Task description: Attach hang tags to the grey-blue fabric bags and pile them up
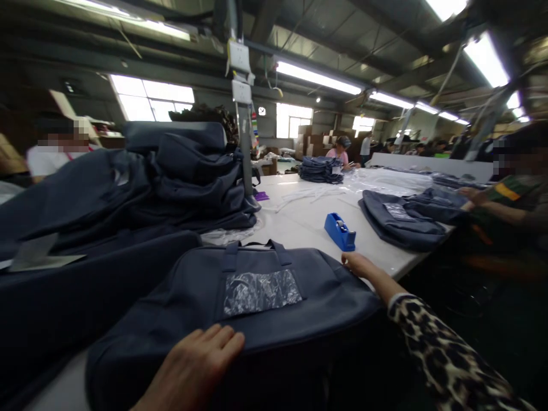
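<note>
A dark navy bag (334,291) lies in front of me on the white table, with two strap handles and a crinkled clear plastic window (262,292) on its upper side. On its near edge rests my left hand (194,362), fingers stretched out and lying over the fabric. At the bag's far right edge is my right hand (358,265), its fingertips pinched together on the edge fabric. Just beyond that hand stands a blue tape dispenser (339,231).
Navy bags are piled high (188,177) at the left, beside a metal post (245,131). Another navy bag (398,220) lies at the right, near a co-worker's hands (475,197). A folded stack (321,169) sits farther back on the white table (299,220).
</note>
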A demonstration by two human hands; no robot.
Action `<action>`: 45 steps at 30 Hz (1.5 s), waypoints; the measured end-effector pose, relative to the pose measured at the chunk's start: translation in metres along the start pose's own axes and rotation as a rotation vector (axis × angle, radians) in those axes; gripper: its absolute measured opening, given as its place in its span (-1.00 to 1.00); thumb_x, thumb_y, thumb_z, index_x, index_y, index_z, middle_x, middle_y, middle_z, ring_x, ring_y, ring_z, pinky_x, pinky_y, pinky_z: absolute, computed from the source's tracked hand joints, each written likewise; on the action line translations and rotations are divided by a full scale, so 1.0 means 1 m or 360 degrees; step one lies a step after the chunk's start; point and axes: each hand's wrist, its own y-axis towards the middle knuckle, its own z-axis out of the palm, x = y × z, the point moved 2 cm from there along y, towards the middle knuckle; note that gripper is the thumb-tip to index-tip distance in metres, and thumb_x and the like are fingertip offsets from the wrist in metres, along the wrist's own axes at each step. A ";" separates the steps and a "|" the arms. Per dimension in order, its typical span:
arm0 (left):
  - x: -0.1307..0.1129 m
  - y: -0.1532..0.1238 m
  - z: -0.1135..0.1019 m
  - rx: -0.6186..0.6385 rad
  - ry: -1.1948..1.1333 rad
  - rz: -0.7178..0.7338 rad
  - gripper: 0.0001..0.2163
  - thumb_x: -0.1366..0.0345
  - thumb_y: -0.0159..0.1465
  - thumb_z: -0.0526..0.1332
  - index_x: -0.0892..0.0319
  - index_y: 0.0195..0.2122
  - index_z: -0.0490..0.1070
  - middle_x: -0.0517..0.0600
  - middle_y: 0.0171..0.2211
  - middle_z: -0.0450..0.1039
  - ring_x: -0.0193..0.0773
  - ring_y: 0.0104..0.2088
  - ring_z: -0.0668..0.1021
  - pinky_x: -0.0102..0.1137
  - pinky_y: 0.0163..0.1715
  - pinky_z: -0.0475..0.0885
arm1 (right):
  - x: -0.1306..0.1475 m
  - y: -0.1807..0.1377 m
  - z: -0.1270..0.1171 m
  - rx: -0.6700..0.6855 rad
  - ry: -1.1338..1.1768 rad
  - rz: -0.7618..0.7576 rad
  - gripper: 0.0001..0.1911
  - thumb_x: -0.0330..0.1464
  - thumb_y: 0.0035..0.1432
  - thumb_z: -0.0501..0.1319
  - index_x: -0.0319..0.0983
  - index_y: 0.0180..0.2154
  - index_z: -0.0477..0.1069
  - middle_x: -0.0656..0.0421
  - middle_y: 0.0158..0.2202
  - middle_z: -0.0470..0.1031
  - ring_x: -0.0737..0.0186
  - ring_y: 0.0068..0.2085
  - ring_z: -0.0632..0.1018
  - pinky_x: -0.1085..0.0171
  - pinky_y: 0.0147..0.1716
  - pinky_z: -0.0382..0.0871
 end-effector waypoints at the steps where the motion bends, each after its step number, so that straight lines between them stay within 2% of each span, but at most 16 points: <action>1: 0.006 0.009 -0.003 0.0097 -0.0026 -0.0030 -0.70 0.63 0.20 0.07 0.09 -0.24 0.45 -0.08 -0.31 0.54 -0.31 -0.32 0.58 -0.49 -0.33 0.36 | 0.006 -0.008 -0.006 -0.0051 0.0013 -0.0062 -0.76 -0.29 0.25 0.25 -0.30 -0.11 0.44 -0.02 -0.12 0.50 0.01 -0.09 0.52 0.00 -0.02 0.40; 4: 0.019 0.026 -0.008 0.0236 -0.0121 -0.0055 -0.85 0.52 0.29 0.13 0.12 -0.31 0.40 -0.07 -0.38 0.48 -0.30 -0.35 0.55 -0.49 -0.36 0.33 | 0.025 -0.050 -0.013 -0.0169 0.0153 -0.0375 -0.54 -0.17 0.31 0.12 -0.13 0.19 0.22 0.03 0.15 0.37 0.00 0.13 0.41 0.06 0.07 0.34; 6: 0.020 0.033 -0.010 0.0259 -0.0161 -0.0042 -0.90 0.45 0.33 0.14 0.13 -0.29 0.39 -0.06 -0.35 0.49 -0.28 -0.33 0.56 -0.48 -0.36 0.33 | 0.041 -0.089 0.003 0.0053 0.0221 -0.0797 -0.35 -0.11 0.15 0.29 -0.07 0.23 0.20 0.05 0.15 0.38 -0.03 0.10 0.45 0.10 0.04 0.36; 8: 0.019 0.036 -0.012 0.0281 -0.0170 -0.0026 -0.93 0.41 0.34 0.15 0.13 -0.27 0.40 -0.06 -0.33 0.50 -0.26 -0.32 0.57 -0.48 -0.37 0.33 | 0.055 -0.124 0.028 0.0196 -0.0108 -0.0963 -0.48 -0.18 0.03 0.40 -0.06 0.04 0.38 0.09 -0.02 0.49 -0.01 -0.04 0.51 0.14 -0.08 0.37; 11: 0.024 0.030 -0.021 0.0312 -0.0208 -0.0009 -0.94 0.37 0.31 0.21 0.12 -0.20 0.39 -0.06 -0.26 0.52 -0.25 -0.27 0.59 -0.49 -0.36 0.32 | 0.070 -0.147 0.050 0.0006 -0.0644 -0.0990 -0.82 -0.31 0.07 0.38 -0.13 -0.32 0.40 0.17 -0.30 0.50 0.09 -0.26 0.51 0.20 -0.32 0.25; 15: 0.053 0.001 -0.035 0.0394 -0.0221 -0.0256 -0.84 0.34 0.24 0.28 0.08 -0.16 0.40 -0.06 -0.23 0.55 -0.19 -0.22 0.60 -0.47 -0.32 0.33 | 0.088 -0.139 0.032 -0.0371 -0.0940 -0.1239 -0.84 -0.38 0.15 0.33 -0.16 -0.37 0.35 0.20 -0.37 0.46 0.17 -0.33 0.43 0.21 -0.37 0.09; 17: 0.061 -0.019 -0.033 0.0418 -0.0176 -0.0369 -0.93 0.35 0.25 0.24 0.09 -0.23 0.44 -0.06 -0.29 0.55 -0.19 -0.25 0.60 -0.46 -0.32 0.34 | 0.094 -0.134 0.025 -0.0500 -0.0994 -0.1328 -0.85 -0.44 0.15 0.31 -0.16 -0.37 0.34 0.20 -0.38 0.44 0.18 -0.32 0.40 0.20 -0.35 0.07; 19: 0.059 -0.038 -0.022 0.0324 -0.0058 -0.0375 -0.86 0.42 0.29 0.15 0.09 -0.24 0.48 -0.04 -0.28 0.56 -0.19 -0.27 0.60 -0.43 -0.30 0.37 | 0.095 -0.134 0.029 -0.0596 -0.0991 -0.1376 -0.85 -0.49 0.19 0.26 -0.18 -0.39 0.34 0.20 -0.40 0.42 0.20 -0.34 0.37 0.20 -0.35 0.05; 22: 0.049 -0.062 0.007 0.0019 0.0200 -0.0251 -0.61 0.59 0.29 -0.02 0.07 -0.11 0.52 0.02 -0.14 0.57 -0.19 -0.19 0.59 -0.36 -0.19 0.40 | 0.087 -0.138 0.053 -0.0726 -0.0975 -0.1401 -0.79 -0.52 0.28 0.15 -0.19 -0.42 0.33 0.19 -0.42 0.38 0.21 -0.37 0.32 0.19 -0.35 0.04; 25: 0.051 -0.075 0.046 -0.0199 0.0298 -0.0081 -0.49 0.63 0.28 -0.08 0.02 0.04 0.49 0.00 0.00 0.54 -0.20 -0.06 0.58 -0.30 0.02 0.39 | 0.074 -0.135 0.081 -0.0791 -0.0962 -0.1457 -0.76 -0.53 0.30 0.12 -0.19 -0.43 0.33 0.19 -0.43 0.36 0.20 -0.38 0.29 0.20 -0.35 0.04; 29: 0.070 -0.079 0.102 -0.0296 0.0392 -0.0059 -0.41 0.59 0.27 -0.09 -0.04 0.22 0.34 -0.01 0.16 0.43 -0.15 0.07 0.54 -0.25 0.09 0.41 | 0.063 -0.118 0.108 -0.0857 -0.0948 -0.1477 -0.79 -0.52 0.30 0.14 -0.20 -0.40 0.35 0.18 -0.40 0.37 0.20 -0.35 0.29 0.22 -0.36 0.04; 32: 0.074 -0.080 0.128 -0.0312 0.0456 -0.0095 -0.35 0.61 0.23 -0.10 -0.03 0.29 0.24 0.02 0.22 0.36 -0.15 0.12 0.51 -0.27 0.05 0.45 | 0.059 -0.106 0.118 -0.0891 -0.0957 -0.1449 -0.81 -0.52 0.31 0.14 -0.20 -0.38 0.37 0.18 -0.38 0.38 0.21 -0.33 0.30 0.24 -0.37 0.06; 34: 0.073 -0.081 0.131 -0.0253 0.0452 -0.0107 -0.35 0.60 0.23 -0.09 -0.02 0.31 0.22 0.02 0.26 0.30 -0.13 0.17 0.46 -0.25 0.09 0.43 | 0.057 -0.103 0.119 -0.0892 -0.0978 -0.1434 -0.83 -0.51 0.31 0.15 -0.20 -0.35 0.38 0.17 -0.35 0.39 0.21 -0.32 0.32 0.25 -0.36 0.10; 37: 0.078 -0.078 0.113 -0.0141 0.0409 -0.0142 -0.37 0.61 0.23 -0.09 -0.01 0.27 0.29 0.05 0.21 0.37 -0.11 0.10 0.52 -0.24 0.05 0.45 | 0.054 -0.105 0.112 -0.0880 -0.1013 -0.1439 -0.87 -0.49 0.31 0.16 -0.20 -0.30 0.40 0.14 -0.25 0.46 0.19 -0.25 0.39 0.25 -0.30 0.19; 42: 0.103 -0.072 0.083 -0.0084 0.0415 -0.0079 -0.44 0.58 0.21 -0.07 0.01 0.10 0.48 0.08 0.06 0.51 0.08 0.14 0.48 0.08 0.12 0.34 | 0.037 -0.103 0.089 -0.0922 -0.1062 -0.1419 -0.82 -0.53 0.31 0.12 -0.23 -0.16 0.46 0.10 0.02 0.51 0.02 0.11 0.41 0.08 0.04 0.22; 45: 0.106 -0.085 0.087 -0.0098 0.0384 -0.0066 -0.42 0.58 0.21 -0.08 0.02 0.16 0.43 0.05 0.11 0.48 -0.06 0.05 0.56 -0.14 0.05 0.45 | 0.021 -0.098 0.085 -0.0904 -0.1089 -0.1420 -0.69 -0.57 0.32 0.08 -0.23 0.00 0.45 0.09 0.01 0.54 0.10 0.05 0.49 0.13 -0.01 0.28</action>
